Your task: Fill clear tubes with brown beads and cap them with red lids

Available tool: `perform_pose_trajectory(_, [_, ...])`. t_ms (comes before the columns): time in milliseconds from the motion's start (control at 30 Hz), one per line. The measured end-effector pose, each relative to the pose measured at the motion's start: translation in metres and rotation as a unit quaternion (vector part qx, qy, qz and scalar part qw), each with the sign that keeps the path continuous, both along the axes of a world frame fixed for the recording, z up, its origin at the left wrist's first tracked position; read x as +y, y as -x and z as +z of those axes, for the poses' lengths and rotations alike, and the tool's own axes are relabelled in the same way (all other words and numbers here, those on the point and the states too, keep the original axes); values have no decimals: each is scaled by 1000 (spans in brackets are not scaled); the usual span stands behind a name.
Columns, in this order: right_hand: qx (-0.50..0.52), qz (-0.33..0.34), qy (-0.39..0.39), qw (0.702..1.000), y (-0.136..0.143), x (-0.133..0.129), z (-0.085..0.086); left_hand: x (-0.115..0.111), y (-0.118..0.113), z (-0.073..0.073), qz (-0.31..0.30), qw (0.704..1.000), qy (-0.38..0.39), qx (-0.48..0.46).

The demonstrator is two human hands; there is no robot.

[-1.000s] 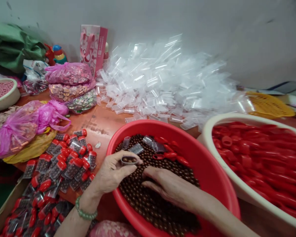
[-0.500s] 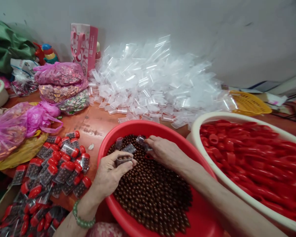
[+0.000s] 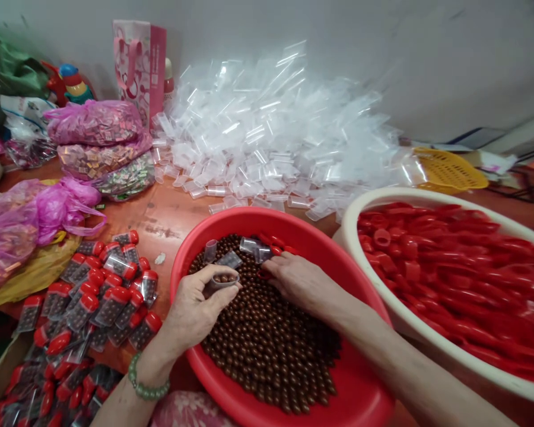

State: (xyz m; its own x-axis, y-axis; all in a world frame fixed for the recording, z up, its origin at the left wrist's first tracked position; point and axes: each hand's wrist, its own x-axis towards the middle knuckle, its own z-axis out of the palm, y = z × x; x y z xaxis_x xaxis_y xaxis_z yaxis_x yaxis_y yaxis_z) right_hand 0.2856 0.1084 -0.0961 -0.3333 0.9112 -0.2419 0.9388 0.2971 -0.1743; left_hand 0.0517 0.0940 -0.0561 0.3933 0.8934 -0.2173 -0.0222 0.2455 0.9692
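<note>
My left hand [image 3: 200,305], with a green bead bracelet at the wrist, holds a clear plastic case [image 3: 221,281] with its open end up and brown balls inside. Beneath it lie many shiny brown balls [image 3: 276,332] in a red basin [image 3: 360,391]. My right hand [image 3: 289,273] is over the balls, fingers curled down around a red plastic piece [image 3: 264,274] that is partly hidden. Just beyond the fingers, clear cases [image 3: 251,245] and several red pieces [image 3: 278,240] rest on the balls.
A cream tub [image 3: 351,219] of red plastic parts stands at the right. Clear cases [image 3: 267,130] are heaped behind the basin. Filled cases with red caps [image 3: 111,279] lie at the left, near pink bags [image 3: 98,124]. A yellow basket [image 3: 449,169] sits at the back right.
My right hand has drawn slightly back from the clear case by its fingers, and a red piece now shows at its fingertips. My left hand still holds its case. The view has shifted slightly.
</note>
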Motion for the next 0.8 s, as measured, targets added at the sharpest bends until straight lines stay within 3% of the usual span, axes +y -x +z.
perform_pose_trajectory(133, [47,-8,24,999,1,1,0,0,-1,-1,18,1000,9,8])
perform_pose_trajectory(200, [86,-9,29,996,1,0,10,-1,-1,1,35,999,13,10])
perform_pose_trajectory(267, [191,-31,40,980,3,-2,23,-1,-2,3,44,999,18,14])
perform_pose_trajectory(300, [274,-57,52,959,6,-3,30,-1,-3,4,47,999,19,18])
perform_pose_trajectory(367, [443,-124,86,884,13,-6,40,-2,-4,4,52,998,17,24])
perform_pose_trajectory(433, [535,-187,114,816,20,-8,46,-2,-5,3,65,998,13,16])
perform_pose_trajectory(500, [582,-234,120,769,26,-9,47,-2,-6,1,77,997,13,-3])
perform_pose_trajectory(567, [609,-245,112,746,29,-10,45,-2,-6,1,84,996,24,-19])
perform_pose_trajectory(800, [642,-237,104,722,34,-7,34,-3,-8,6,110,987,92,-70])
